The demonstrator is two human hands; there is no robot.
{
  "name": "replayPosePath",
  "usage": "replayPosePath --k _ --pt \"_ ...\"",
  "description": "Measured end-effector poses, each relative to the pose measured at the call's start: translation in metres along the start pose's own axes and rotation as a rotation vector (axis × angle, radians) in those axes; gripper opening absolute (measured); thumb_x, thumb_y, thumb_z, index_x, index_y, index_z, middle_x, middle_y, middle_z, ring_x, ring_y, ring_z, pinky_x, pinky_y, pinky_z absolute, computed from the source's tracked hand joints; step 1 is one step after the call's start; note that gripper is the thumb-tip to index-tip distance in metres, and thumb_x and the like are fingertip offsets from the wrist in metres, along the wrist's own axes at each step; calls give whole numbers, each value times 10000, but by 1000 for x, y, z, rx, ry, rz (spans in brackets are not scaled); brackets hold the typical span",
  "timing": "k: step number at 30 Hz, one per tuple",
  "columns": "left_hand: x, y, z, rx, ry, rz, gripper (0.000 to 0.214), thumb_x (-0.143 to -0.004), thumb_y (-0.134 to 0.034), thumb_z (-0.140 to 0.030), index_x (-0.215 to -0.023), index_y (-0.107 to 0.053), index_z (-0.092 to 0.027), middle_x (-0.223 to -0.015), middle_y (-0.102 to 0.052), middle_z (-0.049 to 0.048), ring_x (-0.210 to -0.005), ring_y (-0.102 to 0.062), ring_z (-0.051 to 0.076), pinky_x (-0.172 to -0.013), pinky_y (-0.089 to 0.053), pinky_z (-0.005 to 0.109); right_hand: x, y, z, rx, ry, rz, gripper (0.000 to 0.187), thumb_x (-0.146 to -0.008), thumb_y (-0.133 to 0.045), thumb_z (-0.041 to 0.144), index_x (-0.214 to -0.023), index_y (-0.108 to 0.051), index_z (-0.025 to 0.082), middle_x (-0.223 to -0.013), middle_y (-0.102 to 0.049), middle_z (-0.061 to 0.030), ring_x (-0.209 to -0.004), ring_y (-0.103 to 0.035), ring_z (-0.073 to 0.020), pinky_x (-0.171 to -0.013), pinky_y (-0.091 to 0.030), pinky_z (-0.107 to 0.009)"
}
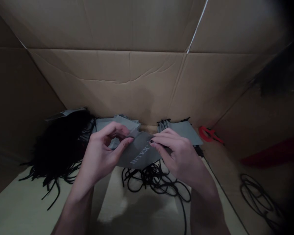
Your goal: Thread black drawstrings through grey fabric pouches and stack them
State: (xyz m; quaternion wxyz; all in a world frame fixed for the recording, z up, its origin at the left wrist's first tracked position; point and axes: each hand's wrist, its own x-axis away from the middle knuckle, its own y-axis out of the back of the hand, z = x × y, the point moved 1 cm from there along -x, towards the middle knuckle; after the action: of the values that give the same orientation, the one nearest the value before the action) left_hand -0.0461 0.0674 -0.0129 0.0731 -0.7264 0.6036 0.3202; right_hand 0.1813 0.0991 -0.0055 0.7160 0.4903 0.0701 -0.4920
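Observation:
A grey fabric piece point(137, 153), flat like a pouch and printed INTEX, hangs tilted between my two hands. My left hand point(105, 147) pinches its upper left edge between thumb and fingers. At its upper right corner, my right hand point(177, 148) is closed, with thumb and forefinger around a small dark item point(151, 141) that has a thin bright tip. Whether that item joins a cord is hidden by the fingers. Below the fabric piece, loops of black cord point(154, 181) lie tangled on the pale table point(134, 212), one strand running toward me.
Grey pieces are stacked at the back point(104, 123) and at the back right point(183, 130). A big heap of black cords point(58, 150) stands left. Red-handled scissors point(209, 134) lie right, with coiled cord point(257, 195) nearer. Cardboard walls point(107, 65) enclose the table.

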Motion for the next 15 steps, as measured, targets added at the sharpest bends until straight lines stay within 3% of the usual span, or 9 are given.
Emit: replayPosePath --k 15 --pt "0 -2 -7 36 31 -18 125 -872 -834 -173 -922 -722 -200 -890 -728 4 -813 -709 118 -699 -554 185 0 1 -1 1 6 -2 217 -1042 -604 81 -925 -774 148 -931 -788 -67 -918 -632 -219 -817 -552 -353"
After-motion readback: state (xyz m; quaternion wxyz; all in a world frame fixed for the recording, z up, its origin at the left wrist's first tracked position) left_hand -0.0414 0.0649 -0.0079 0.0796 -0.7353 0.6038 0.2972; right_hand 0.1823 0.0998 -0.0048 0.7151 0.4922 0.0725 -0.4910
